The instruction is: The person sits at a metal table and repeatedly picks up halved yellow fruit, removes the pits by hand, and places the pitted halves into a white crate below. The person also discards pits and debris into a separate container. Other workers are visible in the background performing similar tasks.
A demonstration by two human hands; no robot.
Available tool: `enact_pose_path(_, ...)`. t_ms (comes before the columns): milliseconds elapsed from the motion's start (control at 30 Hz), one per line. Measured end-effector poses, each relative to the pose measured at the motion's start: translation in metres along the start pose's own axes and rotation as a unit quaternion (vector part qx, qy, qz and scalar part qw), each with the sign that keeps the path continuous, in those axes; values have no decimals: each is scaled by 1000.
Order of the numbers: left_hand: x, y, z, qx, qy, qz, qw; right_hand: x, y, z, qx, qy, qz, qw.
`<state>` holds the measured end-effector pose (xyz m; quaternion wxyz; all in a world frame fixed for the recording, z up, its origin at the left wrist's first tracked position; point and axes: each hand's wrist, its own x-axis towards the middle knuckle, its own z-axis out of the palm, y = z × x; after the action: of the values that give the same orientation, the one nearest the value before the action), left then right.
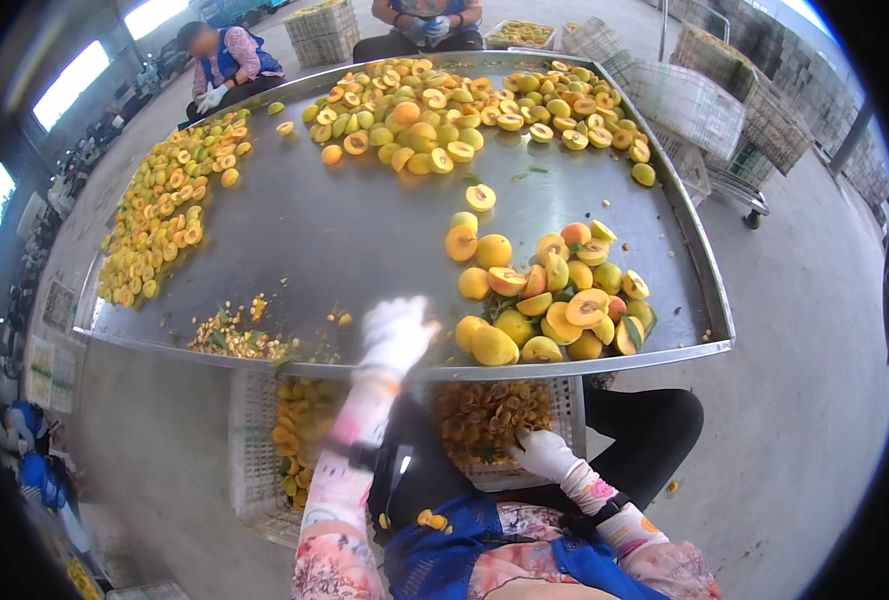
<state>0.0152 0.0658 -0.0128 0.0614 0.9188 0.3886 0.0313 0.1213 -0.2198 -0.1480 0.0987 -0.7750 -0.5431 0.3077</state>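
Observation:
My left hand, in a white glove and blurred, is over the front edge of the steel table. Whether its curled fingers hold anything is unclear. My right hand, also gloved, reaches down to the near side of a plastic crate of small brownish-orange pieces below the table; its fingertips are partly hidden. To the right of my left hand lies a heap of whole and halved yellow stone fruit. On its left side, a small pile of pale pits or kernels with leaf bits rests by the edge.
Larger heaps of halved fruit cover the table's left side and far side. A raised metal rim borders the table. Another crate with fruit stands by my left leg. Two people sit beyond the table. Stacked crates and a cart are at right.

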Motion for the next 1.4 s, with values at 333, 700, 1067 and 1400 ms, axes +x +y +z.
enact_pose_path(333,-63,16,-32,-350,31,190,917,-27,21,-7,147,118,104,977)
enact_pose_path(700,-23,85,-12,-111,-56,171,977,-22,10,-10,146,110,92,979)
enact_pose_path(1067,-73,56,-18,-954,-145,92,247,-47,-40,-86,451,42,127,882)
enact_pose_path(1400,-95,65,-17,-901,-18,-80,426,-45,-111,-134,225,292,-133,920)
